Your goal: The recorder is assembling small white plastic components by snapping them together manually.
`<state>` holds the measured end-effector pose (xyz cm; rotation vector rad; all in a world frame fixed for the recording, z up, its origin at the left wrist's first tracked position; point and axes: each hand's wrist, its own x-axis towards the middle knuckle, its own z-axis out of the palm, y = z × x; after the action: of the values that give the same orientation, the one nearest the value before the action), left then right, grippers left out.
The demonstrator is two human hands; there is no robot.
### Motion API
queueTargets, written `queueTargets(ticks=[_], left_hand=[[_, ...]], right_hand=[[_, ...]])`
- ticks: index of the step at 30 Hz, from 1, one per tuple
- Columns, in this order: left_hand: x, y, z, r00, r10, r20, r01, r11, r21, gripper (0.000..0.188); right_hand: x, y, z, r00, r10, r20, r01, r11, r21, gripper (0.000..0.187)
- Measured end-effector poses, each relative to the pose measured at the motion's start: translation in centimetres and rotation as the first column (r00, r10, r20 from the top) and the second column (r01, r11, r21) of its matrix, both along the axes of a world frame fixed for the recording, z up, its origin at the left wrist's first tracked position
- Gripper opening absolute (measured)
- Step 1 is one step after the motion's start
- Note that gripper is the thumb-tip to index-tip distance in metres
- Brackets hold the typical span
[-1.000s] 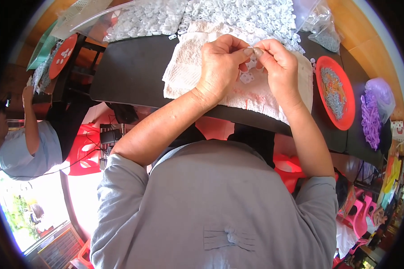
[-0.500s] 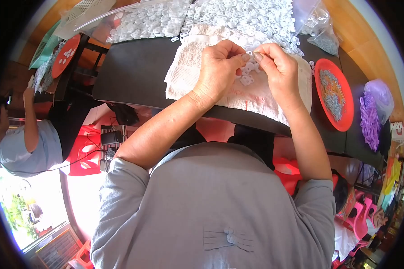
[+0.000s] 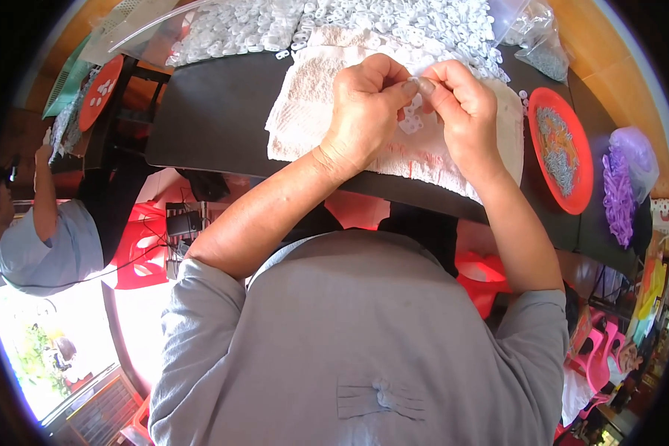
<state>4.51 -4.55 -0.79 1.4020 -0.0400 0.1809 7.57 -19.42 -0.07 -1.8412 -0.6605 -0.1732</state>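
Above a folded white towel (image 3: 297, 111), my left hand (image 3: 368, 111) and my right hand (image 3: 464, 111) meet fingertip to fingertip. Both are closed in a pinch on a small white plastic piece (image 3: 417, 79), mostly covered by the thumbs and fingers. Just below the fingertips, a few more white pieces with holes (image 3: 410, 123) lie on the towel, partly hidden by my left hand. Reddish marks show on the towel's near side. Beyond the hands, a large heap of similar white pieces (image 3: 401, 22) spreads along the table's far side.
The dark table (image 3: 208, 111) carries a red oval tray (image 3: 586, 178) of small metal and yellowish parts at right. Past it lies a purple bundle (image 3: 617, 197) beside a plastic bag. Another clear bag (image 3: 543, 52) stands behind. At far left another person (image 3: 48, 241) works near a red plate (image 3: 102, 93).
The two hands have drawn slightly closer, and their fingertips now meet over the white piece. The whole view has shifted a little, moving the towel and tray slightly in the picture.
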Motion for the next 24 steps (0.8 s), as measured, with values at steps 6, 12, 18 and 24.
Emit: queueTargets(ticks=[6, 12, 18, 24], left_hand=[[0.1, 0.3, 0.5, 0.999, -0.003, -0.049, 0.001, 0.999, -0.045, 0.009], [0.6, 1.8, 0.6, 0.987, 0.043, -0.156, -0.09, 0.947, -0.307, 0.009], [0.8, 2.2, 0.6, 0.985, 0.03, -0.169, -0.092, 0.923, -0.375, 0.012], [0.8, 1.9, 0.6, 0.987, 0.032, -0.157, -0.091, 0.916, -0.39, 0.01]], right_hand=[[0.6, -0.1, 1.2, 0.991, 0.018, -0.133, -0.006, 0.996, 0.092, 0.01], [2.8, -2.6, 0.7, 0.96, -0.185, 0.209, 0.224, 0.958, -0.179, 0.008], [1.2, -1.2, 1.7, 0.867, 0.092, 0.49, 0.212, 0.821, -0.53, 0.013], [1.0, -0.8, 1.5, 0.846, 0.206, 0.492, 0.233, 0.687, -0.688, 0.016]])
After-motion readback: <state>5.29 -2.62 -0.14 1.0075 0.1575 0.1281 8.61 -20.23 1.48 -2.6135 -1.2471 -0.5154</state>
